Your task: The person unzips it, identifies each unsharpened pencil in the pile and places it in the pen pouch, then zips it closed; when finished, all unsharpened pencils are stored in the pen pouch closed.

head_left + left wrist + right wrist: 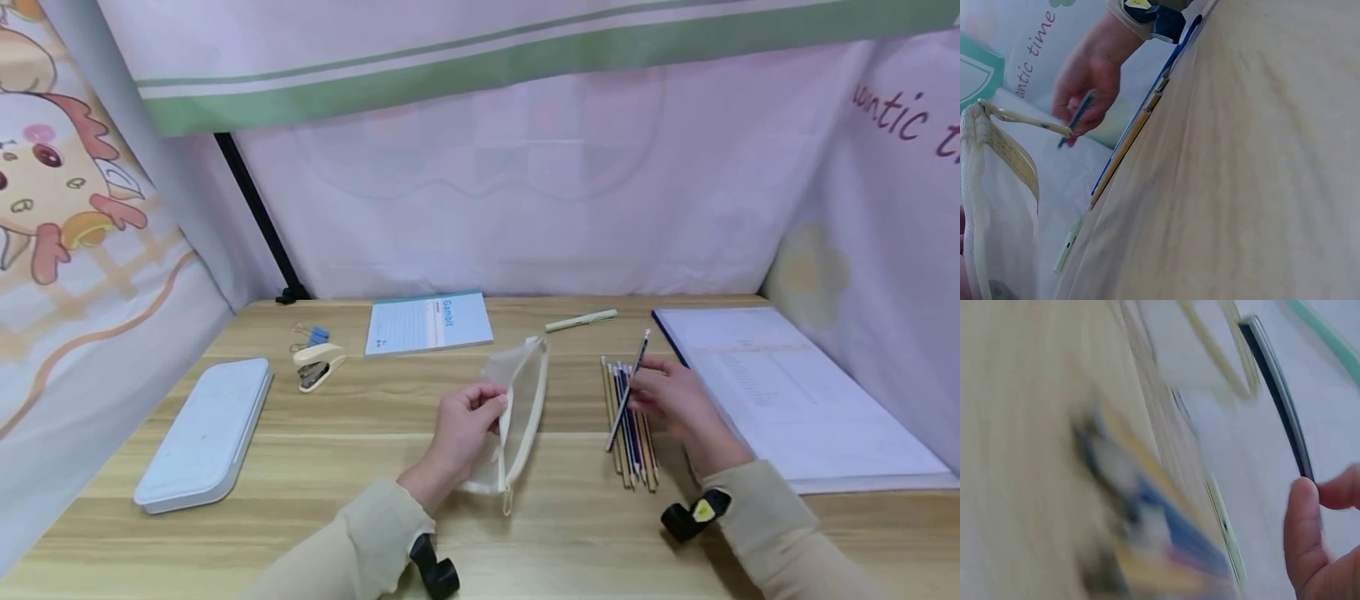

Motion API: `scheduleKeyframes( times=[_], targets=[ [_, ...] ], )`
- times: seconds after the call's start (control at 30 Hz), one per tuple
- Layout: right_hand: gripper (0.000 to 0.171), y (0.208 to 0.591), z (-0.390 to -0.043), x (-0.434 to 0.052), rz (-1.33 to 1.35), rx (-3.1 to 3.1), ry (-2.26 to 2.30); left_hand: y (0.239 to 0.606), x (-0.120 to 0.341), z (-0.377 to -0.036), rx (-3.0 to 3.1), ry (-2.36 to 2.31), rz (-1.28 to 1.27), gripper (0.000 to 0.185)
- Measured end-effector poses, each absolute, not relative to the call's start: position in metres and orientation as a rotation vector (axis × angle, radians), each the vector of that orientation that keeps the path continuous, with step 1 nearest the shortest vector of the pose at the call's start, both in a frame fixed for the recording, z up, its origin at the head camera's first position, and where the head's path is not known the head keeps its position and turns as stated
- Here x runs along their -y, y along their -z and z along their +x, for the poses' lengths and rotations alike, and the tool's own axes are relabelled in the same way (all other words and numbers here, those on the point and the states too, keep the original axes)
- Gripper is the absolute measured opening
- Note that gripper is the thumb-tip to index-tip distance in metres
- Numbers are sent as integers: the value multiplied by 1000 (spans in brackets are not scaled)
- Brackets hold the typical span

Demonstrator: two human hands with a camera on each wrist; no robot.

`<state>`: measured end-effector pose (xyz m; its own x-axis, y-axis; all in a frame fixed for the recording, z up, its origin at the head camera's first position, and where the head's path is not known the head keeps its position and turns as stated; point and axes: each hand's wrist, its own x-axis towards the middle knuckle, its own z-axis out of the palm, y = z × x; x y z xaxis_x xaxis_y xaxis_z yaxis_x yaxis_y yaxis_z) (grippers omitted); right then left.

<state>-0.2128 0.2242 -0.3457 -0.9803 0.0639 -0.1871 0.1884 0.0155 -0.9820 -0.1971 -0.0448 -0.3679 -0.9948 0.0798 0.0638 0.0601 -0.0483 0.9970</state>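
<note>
My left hand [467, 429] pinches the edge of a white mesh zip pouch [522, 417], whose mouth gapes toward the right. Its zipper pull hangs at the near end. Between thumb and fingers my right hand [675, 404] holds a dark pencil [628, 392], tilted above a bundle of pencils [632, 433] in yellow and dark colours on the table. In the right wrist view the held pencil [1280, 394] slants up from the fingertips, and the bundle below is blurred. The left wrist view shows the pouch [1007, 187] close by, with most of the left hand out of frame.
A white case [206, 433] lies at the left, near a stapler [318, 365] and blue binder clips [318, 336]. Behind are a notebook [430, 323] and a pale green pen [581, 321]. At right lies a clipboard with papers [795, 400].
</note>
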Motion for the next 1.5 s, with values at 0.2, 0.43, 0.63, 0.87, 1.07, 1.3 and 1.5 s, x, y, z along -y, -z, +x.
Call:
scheduleKeyframes(
  times=[0.2, 0.43, 0.63, 0.87, 1.07, 1.3, 1.5],
  targets=[
    [43, 346, -206, -178, 274, -2032, 2324, 371, 39, -194, -2144, -2247, 199, 17],
    [53, 355, -203, -140, 293, -2016, 2307, 375, 31, -191, -2113, -2235, 223, 17],
    [52, 361, -199, -123, 284, -2054, 2236, 374, 28, -191, -2129, -2233, 219, 17],
    [46, 366, -194, -108, 247, -2076, 2178, 369, 24, -189, -2132, -2257, 218, 19],
    [46, 370, -194, -104, 245, -2083, 2157, 368, 22, -189, -2120, -2291, 215, 18],
    [48, 364, -195, -118, 243, -2059, 2149, 369, 25, -189, -2114, -2298, 228, 18],
    [41, 352, -193, -151, 159, -2225, 2063, 367, 29, -190, -2132, -2287, 218, 18]
  ],
)
